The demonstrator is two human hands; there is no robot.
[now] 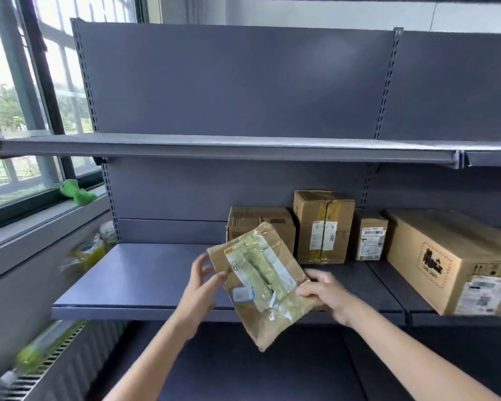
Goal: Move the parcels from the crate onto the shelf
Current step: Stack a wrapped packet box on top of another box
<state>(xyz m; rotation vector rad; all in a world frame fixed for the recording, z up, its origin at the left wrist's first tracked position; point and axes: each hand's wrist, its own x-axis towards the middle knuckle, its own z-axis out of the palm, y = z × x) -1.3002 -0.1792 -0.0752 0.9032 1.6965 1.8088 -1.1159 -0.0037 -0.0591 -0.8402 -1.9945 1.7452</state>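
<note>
A flat brown cardboard parcel [261,285] with taped labels is held tilted in the air, in front of the middle shelf's front edge [133,312]. My left hand [203,285] touches its left edge with thumb on the face and fingers spread. My right hand [324,290] grips its right edge. Several cardboard parcels stand on the grey middle shelf: a low box [258,221], a tall box [324,227], a small box [370,240] and a large box [451,261]. No crate is in view.
The upper shelf [214,149] holds nothing that shows. A window with a green object [77,192] on its sill lies to the left. Blurred yellow-green items [90,253] sit beside the shelf's left end. A radiator grille [55,360] runs along the lower left.
</note>
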